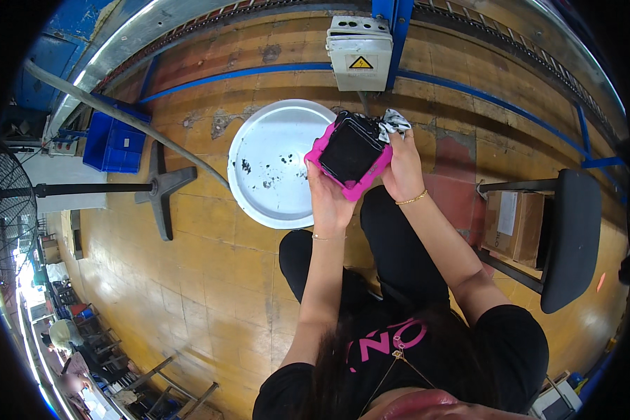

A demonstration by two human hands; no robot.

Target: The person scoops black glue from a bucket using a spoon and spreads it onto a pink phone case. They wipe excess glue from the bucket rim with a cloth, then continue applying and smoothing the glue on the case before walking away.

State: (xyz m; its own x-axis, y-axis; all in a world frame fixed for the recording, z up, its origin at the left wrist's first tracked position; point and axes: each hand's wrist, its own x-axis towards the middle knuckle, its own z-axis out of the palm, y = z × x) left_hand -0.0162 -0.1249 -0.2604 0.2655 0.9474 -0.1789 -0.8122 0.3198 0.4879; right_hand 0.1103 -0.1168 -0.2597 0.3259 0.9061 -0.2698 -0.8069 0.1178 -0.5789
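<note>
Held up over the right side of a white round basin [262, 133] is a black square piece with a bright pink border [351, 150]. My left hand [329, 203] grips it from the near left, the fingers partly hidden beneath. On its right side, my right hand [404, 168] is closed around a crumpled white cloth with black stains [395, 122], pressed against the piece's far right corner. Dark flecks and smears lie scattered over the basin's inside. The piece's exact kind cannot be made out.
Beyond the basin, a grey electrical box [360, 56] hangs on a blue post. A blue bin [115, 136] and a fan's cross-shaped foot [164, 183] are at left. A grey hose [129, 119] runs toward the basin. At right stand a black-seated chair [572, 241] and a cardboard box [514, 224].
</note>
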